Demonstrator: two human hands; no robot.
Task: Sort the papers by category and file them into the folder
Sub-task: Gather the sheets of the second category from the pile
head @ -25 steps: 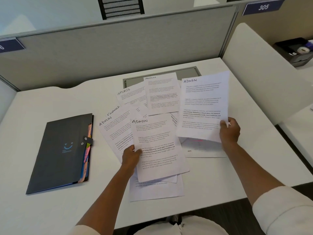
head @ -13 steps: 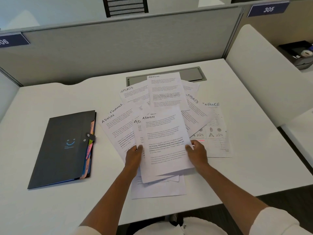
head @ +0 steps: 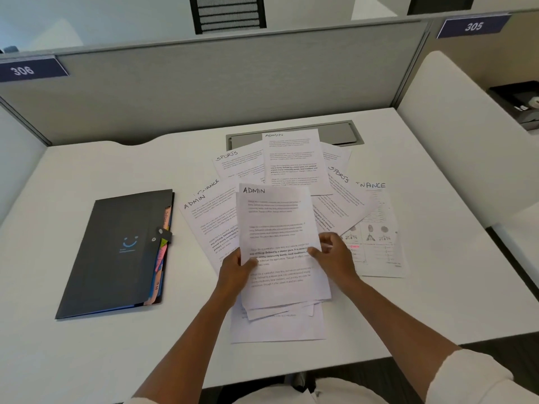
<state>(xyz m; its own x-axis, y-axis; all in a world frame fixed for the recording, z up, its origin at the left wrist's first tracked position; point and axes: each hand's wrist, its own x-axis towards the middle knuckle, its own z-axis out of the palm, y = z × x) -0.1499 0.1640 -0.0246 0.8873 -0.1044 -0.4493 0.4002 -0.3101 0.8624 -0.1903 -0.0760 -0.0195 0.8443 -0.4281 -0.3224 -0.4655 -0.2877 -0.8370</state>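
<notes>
1. At the middle of the white desk [head: 87, 360], you held a small stack of papers [head: 280, 246] headed "ADMIN", raised slightly above the loose sheets spread beneath it.
2. Your left hand [head: 236, 269] gripped the stack's left edge, thumb on top; your right hand [head: 335, 255] gripped its right edge, fingers curled around the paper.
3. Step in hand, as judged: sorting. You were gathering the ADMIN sheets into one pile; filing had not yet begun, since the dark folder [head: 122, 255] lay closed and flat to the left, well apart from the stack.
4. Next move, as judged: it called for squaring the stack's uneven lower edges, then collecting the remaining ADMIN sheets, one [head: 291, 158] at the far side of the spread and one [head: 210, 223] just left of the stack. Thin sheets slide and fan easily, so both hands needed a firm pinch.
5. Legible writing: "ADMIN" on three sheets; "SPORTS" on two sheets [head: 242, 164] behind; "FINANCE", partly covered, on a sheet at the left and on an illustrated sheet [head: 379, 228] at the right.
6. Other markings: a smiling-face logo on the folder cover; coloured tabs [head: 160, 258] along its right edge, their lettering too small to read; partition signs reading "306" [head: 29, 71] and "305" [head: 472, 26].
</notes>
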